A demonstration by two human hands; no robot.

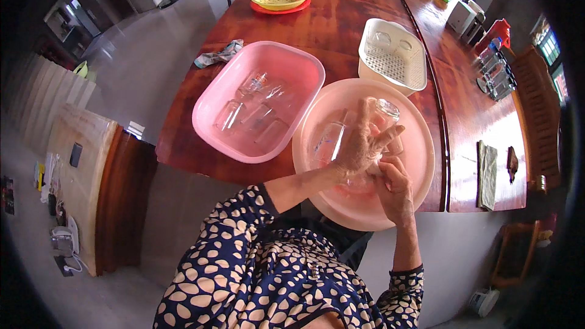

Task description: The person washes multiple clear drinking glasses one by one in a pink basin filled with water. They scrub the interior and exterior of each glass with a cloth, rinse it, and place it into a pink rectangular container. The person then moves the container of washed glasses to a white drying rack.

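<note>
A glossy red-brown wooden surface (338, 45) is filling the upper middle, grey floor (140, 67) stretching left. Right of centre, above a round peach plastic basin (425, 146), the left hand (359, 146) is gripping and partly hiding a clear glass cup (388, 109); the right hand (397, 186) is pinching a small whitish item (374, 169), its kind unclear. Left of centre, coloured print on 1 clear printed glass (256, 79) is appearing too small to read.

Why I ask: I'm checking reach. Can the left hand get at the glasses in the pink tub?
Probably yes: the glasses lie uncovered in the nearby pink tub, though the left hand holds another glass.
</note>
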